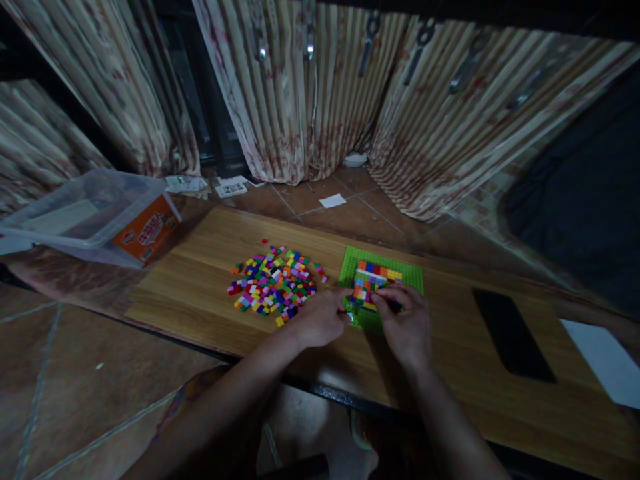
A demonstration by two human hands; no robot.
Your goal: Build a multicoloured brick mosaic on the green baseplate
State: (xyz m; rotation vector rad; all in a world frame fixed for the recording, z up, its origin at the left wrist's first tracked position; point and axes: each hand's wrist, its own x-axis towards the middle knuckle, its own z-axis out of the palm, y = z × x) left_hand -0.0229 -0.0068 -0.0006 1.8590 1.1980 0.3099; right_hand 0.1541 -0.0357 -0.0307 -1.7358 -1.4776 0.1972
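Note:
A green studded baseplate (410, 272) lies on the low wooden table, bearing a block of multicoloured toy bricks (373, 272) in rows. My left hand (323, 319) is at the plate's left edge, its fingers curled and the index fingertip against the left side of the bricks. Whether it holds anything is hidden. Over the lower right of the built bricks, my right hand (407, 323) has thumb and index finger pinched together; whatever is between them is too small to make out. Left of the plate spreads a loose pile of small coloured bricks (275, 283).
A clear plastic bin (90, 230) with an orange label stands left of the wooden table (195, 267). A dark flat slab (513, 333) lies on the table's right part, near a white sheet (605, 360). Behind hang striped curtains (310, 93); papers (233, 188) lie on the tiled floor.

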